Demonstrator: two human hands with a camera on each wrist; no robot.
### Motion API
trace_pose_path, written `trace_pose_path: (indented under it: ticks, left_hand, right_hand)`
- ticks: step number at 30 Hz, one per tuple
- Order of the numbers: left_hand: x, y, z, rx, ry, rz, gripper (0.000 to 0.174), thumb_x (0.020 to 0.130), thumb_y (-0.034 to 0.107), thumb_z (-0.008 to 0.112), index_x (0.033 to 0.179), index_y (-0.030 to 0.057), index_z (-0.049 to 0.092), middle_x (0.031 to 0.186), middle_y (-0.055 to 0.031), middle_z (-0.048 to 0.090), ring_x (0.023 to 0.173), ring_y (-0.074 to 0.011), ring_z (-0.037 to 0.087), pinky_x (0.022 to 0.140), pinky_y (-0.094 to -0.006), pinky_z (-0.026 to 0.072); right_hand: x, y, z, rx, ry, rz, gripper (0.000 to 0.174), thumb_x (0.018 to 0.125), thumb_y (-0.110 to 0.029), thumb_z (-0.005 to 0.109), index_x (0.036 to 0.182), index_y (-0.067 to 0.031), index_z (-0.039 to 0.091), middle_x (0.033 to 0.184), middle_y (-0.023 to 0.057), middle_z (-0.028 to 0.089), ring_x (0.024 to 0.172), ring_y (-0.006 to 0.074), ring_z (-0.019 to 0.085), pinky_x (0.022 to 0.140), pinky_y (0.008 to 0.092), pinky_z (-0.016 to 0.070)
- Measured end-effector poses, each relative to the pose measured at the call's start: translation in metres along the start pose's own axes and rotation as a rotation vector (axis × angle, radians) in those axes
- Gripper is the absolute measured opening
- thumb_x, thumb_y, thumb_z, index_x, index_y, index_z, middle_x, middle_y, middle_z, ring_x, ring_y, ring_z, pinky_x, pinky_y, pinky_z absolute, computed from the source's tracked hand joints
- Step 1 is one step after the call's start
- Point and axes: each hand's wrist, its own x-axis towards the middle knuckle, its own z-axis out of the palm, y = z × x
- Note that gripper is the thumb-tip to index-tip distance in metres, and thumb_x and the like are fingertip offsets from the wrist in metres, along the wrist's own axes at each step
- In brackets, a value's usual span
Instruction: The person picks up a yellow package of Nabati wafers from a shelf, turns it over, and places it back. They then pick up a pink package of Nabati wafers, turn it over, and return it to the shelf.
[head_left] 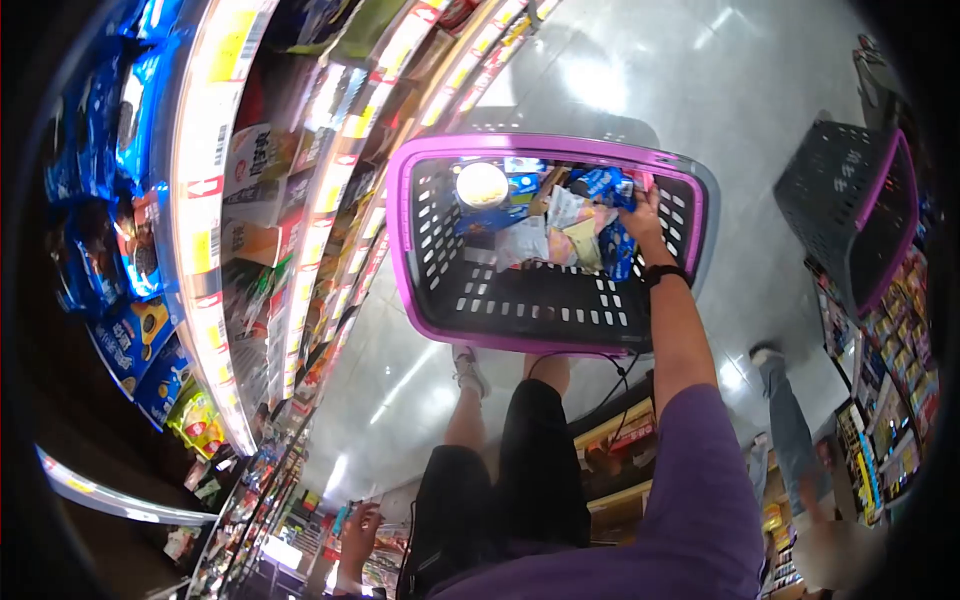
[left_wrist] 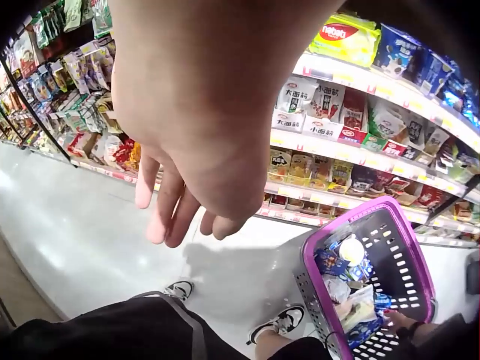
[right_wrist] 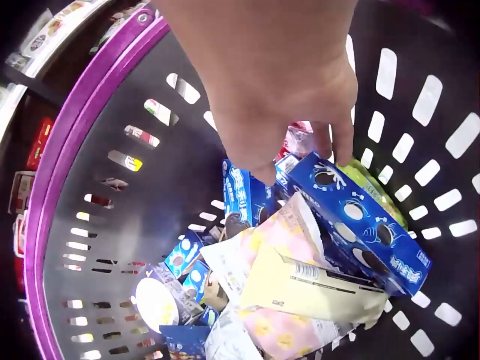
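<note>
My right hand (head_left: 643,218) reaches into the far right side of a black shopping basket with a purple rim (head_left: 402,240). In the right wrist view its fingers and thumb grip the upper end of a blue cookie box (right_wrist: 360,225). Beside that box lie a pale yellow packet (right_wrist: 300,289), a pink-and-white bag (right_wrist: 270,240) and a green pack (right_wrist: 375,191). A tub with a white lid (head_left: 482,185) stands at the basket's left end among smaller blue packs. My left hand (left_wrist: 199,165) hangs by my side with relaxed fingers, holding nothing.
Lit snack shelves (head_left: 205,250) run along the left, with blue cookie bags (head_left: 140,250) up close. A second dark basket with a purple rim (head_left: 840,200) stands to the right. Another person's leg (head_left: 790,400) shows at the lower right on the shiny floor (head_left: 600,90).
</note>
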Motion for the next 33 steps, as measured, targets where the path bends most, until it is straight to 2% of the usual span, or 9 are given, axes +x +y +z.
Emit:
trace_pose_path:
  ticks: [4, 11, 16, 18, 25, 26, 27, 28, 33]
  left_hand:
    - [0.001, -0.019, -0.002, -0.197, 0.023, -0.075, 0.033, 0.094, 0.018, 0.063, 0.123, 0.0022, 0.064, 0.092, -0.0106, 0.073, 0.089, -0.0183, 0.07, 0.081, -0.031, 0.0516]
    - [-0.006, -0.065, 0.012, -0.297, -0.001, -0.03, 0.041, 0.098, 0.019, 0.062, 0.136, 0.0031, 0.056, 0.09, -0.0104, 0.071, 0.085, -0.0193, 0.068, 0.081, -0.0335, 0.0521]
    - [-0.009, -0.047, 0.018, -0.347, 0.069, 0.073, 0.05, 0.101, 0.021, 0.061, 0.146, 0.0038, 0.048, 0.09, -0.0107, 0.07, 0.084, -0.0184, 0.067, 0.083, -0.0322, 0.0525]
    - [-0.008, -0.043, 0.02, -0.417, 0.061, 0.121, 0.052, 0.101, 0.022, 0.06, 0.147, 0.0028, 0.047, 0.088, -0.01, 0.069, 0.087, -0.0173, 0.067, 0.084, -0.0315, 0.0524]
    - [0.003, -0.081, 0.019, -0.447, -0.026, 0.217, 0.05, 0.095, 0.018, 0.065, 0.141, 0.0006, 0.054, 0.09, -0.0078, 0.072, 0.089, -0.0156, 0.068, 0.088, -0.0308, 0.0517]
    - [0.01, -0.089, 0.022, -0.486, -0.025, 0.241, 0.051, 0.095, 0.019, 0.065, 0.142, 0.0017, 0.053, 0.09, -0.0077, 0.072, 0.088, -0.0155, 0.069, 0.087, -0.0303, 0.0524]
    - [0.017, -0.088, 0.019, -0.45, 0.01, 0.281, 0.053, 0.095, 0.02, 0.065, 0.143, 0.0024, 0.051, 0.091, -0.0089, 0.072, 0.088, -0.0162, 0.069, 0.085, -0.0305, 0.0528]
    - [0.019, -0.092, 0.019, -0.415, 0.042, 0.3, 0.054, 0.096, 0.02, 0.065, 0.144, 0.0031, 0.05, 0.091, -0.0102, 0.072, 0.088, -0.0168, 0.069, 0.084, -0.0308, 0.0532]
    - [0.06, -0.115, 0.016, -0.566, 0.085, 0.464, 0.059, 0.095, 0.021, 0.066, 0.147, 0.0043, 0.044, 0.092, -0.011, 0.072, 0.086, -0.0183, 0.069, 0.081, -0.0322, 0.0535]
  right_hand:
    - [0.007, 0.019, 0.023, 0.082, 0.074, 0.021, 0.084, 0.087, -0.03, 0.071, 0.159, -0.029, 0.028, 0.166, 0.0187, 0.019, 0.146, 0.0379, 0.035, 0.114, 0.0433, 0.0403]
    - [-0.035, 0.004, 0.012, -0.005, 0.194, -0.062, 0.066, 0.083, -0.028, 0.069, 0.139, 0.0002, 0.048, 0.137, 0.0244, 0.053, 0.123, 0.0421, 0.056, 0.101, 0.0481, 0.0503]
    - [-0.079, -0.031, -0.026, -0.022, 0.109, 0.055, 0.065, 0.084, -0.029, 0.068, 0.139, 0.001, 0.05, 0.145, 0.0243, 0.049, 0.126, 0.0431, 0.054, 0.105, 0.0475, 0.0471]
    - [-0.097, -0.035, -0.042, -0.064, 0.107, -0.088, 0.064, 0.084, -0.027, 0.069, 0.138, 0.0009, 0.051, 0.144, 0.0258, 0.05, 0.127, 0.045, 0.053, 0.106, 0.0477, 0.0469]
    - [-0.182, -0.083, -0.088, 0.056, 0.081, 0.227, 0.048, 0.085, -0.04, 0.067, 0.107, 0.0032, 0.067, 0.106, 0.0324, 0.069, 0.11, 0.0478, 0.064, 0.095, 0.0525, 0.0516]
    - [-0.178, -0.054, -0.059, -0.065, 0.283, -0.005, 0.037, 0.086, -0.032, 0.066, 0.096, 0.003, 0.07, 0.09, 0.0272, 0.072, 0.089, 0.0412, 0.073, 0.079, 0.0484, 0.0579]
    - [-0.174, -0.037, -0.05, 0.095, 0.094, 0.027, 0.027, 0.085, -0.023, 0.063, 0.089, 0.0015, 0.073, 0.069, 0.0187, 0.071, 0.062, 0.0293, 0.072, 0.06, 0.0404, 0.0578]
    - [-0.226, -0.09, -0.099, 0.189, -0.07, 0.133, 0.02, 0.084, -0.018, 0.063, 0.084, -0.0012, 0.075, 0.058, 0.0109, 0.067, 0.046, 0.0177, 0.064, 0.047, 0.0333, 0.0519]
    - [-0.331, -0.134, -0.132, -0.091, 0.239, -0.097, 0.028, 0.076, -0.024, 0.072, 0.091, -0.0018, 0.078, 0.081, 0.0228, 0.073, 0.083, 0.0364, 0.073, 0.076, 0.0461, 0.0579]
